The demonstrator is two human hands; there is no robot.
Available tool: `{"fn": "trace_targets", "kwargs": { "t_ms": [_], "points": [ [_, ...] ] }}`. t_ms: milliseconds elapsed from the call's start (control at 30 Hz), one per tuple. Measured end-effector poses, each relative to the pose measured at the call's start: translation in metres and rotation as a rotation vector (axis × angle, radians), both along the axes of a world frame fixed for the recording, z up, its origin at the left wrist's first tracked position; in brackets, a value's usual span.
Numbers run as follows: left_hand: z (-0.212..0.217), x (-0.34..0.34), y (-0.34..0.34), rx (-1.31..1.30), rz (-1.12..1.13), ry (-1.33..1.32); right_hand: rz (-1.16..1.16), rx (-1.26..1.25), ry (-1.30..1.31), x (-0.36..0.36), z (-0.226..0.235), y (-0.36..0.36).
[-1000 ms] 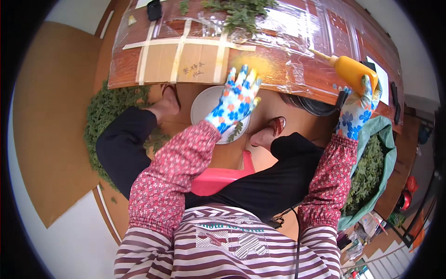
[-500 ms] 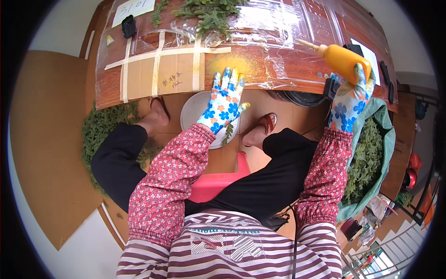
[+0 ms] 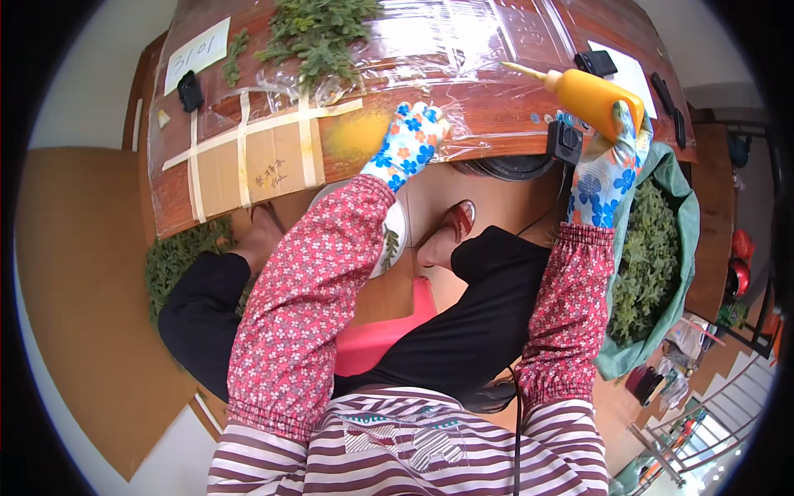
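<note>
My right hand (image 3: 616,169), in a blue-flowered glove, grips a yellow squeeze bottle (image 3: 591,97) above the table's right part. The bottle is tilted, its long thin nozzle (image 3: 525,71) pointing left. At the table's near edge is my left hand (image 3: 411,142), in a matching glove, just right of a yellow powdery stain (image 3: 356,135). Its fingers are curled in; whatever they may hold is hidden. Clear plastic film (image 3: 488,99) covers much of the wooden tabletop close by. A bunch of green artificial sprigs (image 3: 322,37) lies farther back.
Taped cardboard (image 3: 260,169) lines the table's near left edge. Small black boxes lie at left (image 3: 189,91) and right (image 3: 595,63). Another black box (image 3: 566,142) is beside my right hand. A green sack (image 3: 682,215) of sprigs stands at right. Below are a white basin (image 3: 395,236) and red stool (image 3: 385,335).
My left hand has gone from lying flat with spread fingers on the yellow stain to curled fingers at its right. The right hand still holds the bottle. The view has shifted slightly.
</note>
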State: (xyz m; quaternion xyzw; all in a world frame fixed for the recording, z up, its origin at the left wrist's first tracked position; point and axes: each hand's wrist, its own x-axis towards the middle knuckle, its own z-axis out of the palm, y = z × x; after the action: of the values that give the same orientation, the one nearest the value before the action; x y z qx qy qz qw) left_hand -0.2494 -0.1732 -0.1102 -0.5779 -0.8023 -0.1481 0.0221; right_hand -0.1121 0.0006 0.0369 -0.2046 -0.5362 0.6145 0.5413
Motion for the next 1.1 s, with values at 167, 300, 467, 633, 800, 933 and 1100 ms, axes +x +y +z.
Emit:
{"fn": "trace_targets", "kwargs": {
  "t_ms": [167,300,467,633,800,933,1100],
  "points": [
    [-0.004,-0.01,0.0,0.127,0.087,0.034,-0.071,0.093,-0.109,0.01,0.004,0.002],
    [-0.01,-0.008,0.0,0.184,0.125,-0.042,-0.124,0.187,-0.204,0.021,-0.011,0.019],
    [0.006,0.006,-0.013,0.243,0.079,-0.21,-0.076,0.11,-0.229,0.007,-0.013,0.003],
    [-0.007,0.076,-0.045,0.325,0.186,-0.171,0.126,-0.03,-0.139,-0.005,-0.008,-0.024],
    [0.009,0.076,-0.154,0.004,0.642,0.108,0.257,0.009,-0.185,-0.008,-0.001,-0.044],
    [0.017,0.04,-0.204,-0.23,0.641,0.051,0.458,-0.118,-0.099,-0.018,0.009,-0.059],
    [0.028,0.027,-0.2,-0.184,0.606,-0.027,0.501,-0.069,-0.086,-0.034,0.041,-0.107]
  ]
}}
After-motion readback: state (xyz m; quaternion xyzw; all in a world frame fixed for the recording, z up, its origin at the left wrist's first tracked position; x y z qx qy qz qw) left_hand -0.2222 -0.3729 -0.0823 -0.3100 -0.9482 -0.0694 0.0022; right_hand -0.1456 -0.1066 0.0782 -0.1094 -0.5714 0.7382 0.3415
